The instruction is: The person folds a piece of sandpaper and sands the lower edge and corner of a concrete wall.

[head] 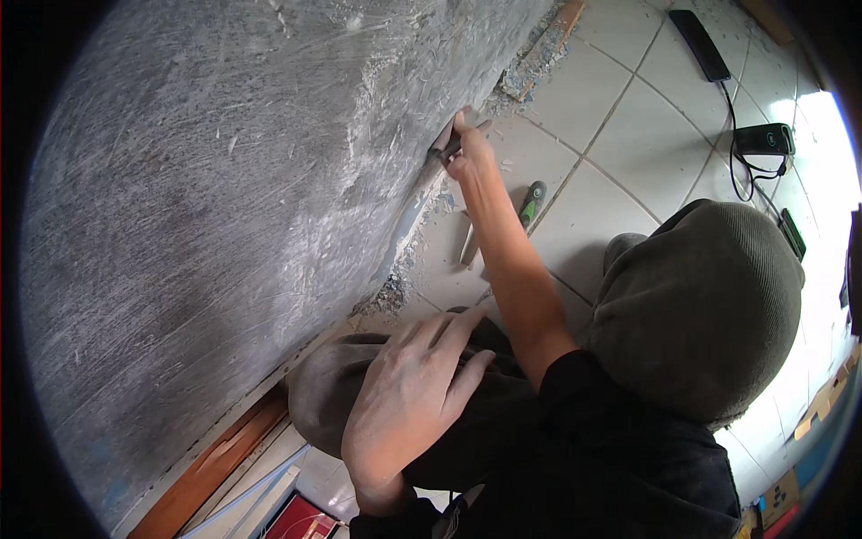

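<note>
My right hand [471,145] reaches to the foot of the grey wall [222,182], its fingers closed around a dark slim hand tool [452,144]. The fingers cover most of the tool, so its exact kind cannot be told. Along the wall's base below it runs a bluish-grey strip [409,219] with a crumbled edge. Dusty and holding nothing, my left hand [411,391] hovers over or rests on my bent leg, fingers somewhat apart. A tool with a green and grey handle [532,203] lies on the floor beside my right forearm. Next to the forearm's other side is a pale flat piece [468,244].
Rubble [390,296] and paint flakes litter the tiled floor [613,128] along the wall. Farther along lies a debris-covered wooden strip [549,50]. A black phone [700,44] is cabled to a black power bank [764,139]. Brown wooden boards [215,465] sit at lower left.
</note>
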Available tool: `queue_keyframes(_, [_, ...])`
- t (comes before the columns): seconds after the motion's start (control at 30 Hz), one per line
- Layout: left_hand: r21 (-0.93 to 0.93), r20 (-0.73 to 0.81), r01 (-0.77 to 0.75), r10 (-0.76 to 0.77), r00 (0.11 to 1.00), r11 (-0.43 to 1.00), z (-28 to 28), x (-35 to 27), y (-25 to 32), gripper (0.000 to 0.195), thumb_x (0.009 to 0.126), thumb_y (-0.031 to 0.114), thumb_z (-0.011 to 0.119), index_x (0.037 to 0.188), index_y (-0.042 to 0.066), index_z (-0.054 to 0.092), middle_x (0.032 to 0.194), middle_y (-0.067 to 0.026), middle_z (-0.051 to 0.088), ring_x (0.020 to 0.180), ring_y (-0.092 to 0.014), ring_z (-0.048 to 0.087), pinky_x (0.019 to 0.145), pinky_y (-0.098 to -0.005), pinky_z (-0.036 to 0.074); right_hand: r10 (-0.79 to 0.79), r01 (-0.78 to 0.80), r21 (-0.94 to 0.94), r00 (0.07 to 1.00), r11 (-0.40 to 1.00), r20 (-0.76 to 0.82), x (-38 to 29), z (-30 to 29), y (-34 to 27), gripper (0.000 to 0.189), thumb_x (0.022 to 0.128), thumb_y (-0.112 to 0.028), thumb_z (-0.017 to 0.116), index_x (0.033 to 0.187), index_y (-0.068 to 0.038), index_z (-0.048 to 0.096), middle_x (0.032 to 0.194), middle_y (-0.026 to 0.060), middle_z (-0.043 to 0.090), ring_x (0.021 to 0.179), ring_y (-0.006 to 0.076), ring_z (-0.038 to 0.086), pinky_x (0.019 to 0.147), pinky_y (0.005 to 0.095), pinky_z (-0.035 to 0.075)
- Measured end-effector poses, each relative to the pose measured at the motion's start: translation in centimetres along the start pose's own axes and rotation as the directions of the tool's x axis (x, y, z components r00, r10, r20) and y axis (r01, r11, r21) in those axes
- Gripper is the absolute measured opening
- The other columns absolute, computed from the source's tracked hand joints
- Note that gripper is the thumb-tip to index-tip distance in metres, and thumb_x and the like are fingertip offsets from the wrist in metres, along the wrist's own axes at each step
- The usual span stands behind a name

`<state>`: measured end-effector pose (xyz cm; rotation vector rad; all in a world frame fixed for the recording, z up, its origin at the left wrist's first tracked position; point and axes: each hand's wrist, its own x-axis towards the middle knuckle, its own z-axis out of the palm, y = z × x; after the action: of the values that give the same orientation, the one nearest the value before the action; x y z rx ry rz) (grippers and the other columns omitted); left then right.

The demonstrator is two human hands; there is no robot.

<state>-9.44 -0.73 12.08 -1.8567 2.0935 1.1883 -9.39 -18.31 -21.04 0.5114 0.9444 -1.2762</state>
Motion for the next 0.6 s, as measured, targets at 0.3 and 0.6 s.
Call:
queue_keyframes(0.3, [-0.048,0.040,0.112,-0.110,0.993,0.993,-0.5,-0.4,-1.0,0.033,0.082,0.019,0.054,0.112,0.005,0.052,0.099,-0.0167,0.057,0.090,-0.033,0.054,0.081,-0.0391,0.042,0.020,-0.024,-0.174,1.000,0.984,-0.024,-6.2,0.3,-0.4,0.031,0.081,-0.019,0.065,0.106,-0.004,0.054,0.099,0.0046,0.059,0.084,0.0177,0.058,0.071,0.0292,0.047])
queue_keyframes(0.6, [-0.081,-0.010,0.108,-0.109,0.994,0.991,-0.8,-0.5,-1.2,0.034,0.083,0.018,0.053,0.114,0.005,0.051,0.102,-0.0166,0.057,0.096,-0.034,0.054,0.082,-0.0390,0.043,0.096,-0.046,-0.129,0.904,0.991,0.417,-7.2,-3.9,-4.5,0.027,0.085,-0.019,0.060,0.106,-0.006,0.051,0.090,0.0003,0.055,0.078,0.0115,0.053,0.065,0.0251,0.044])
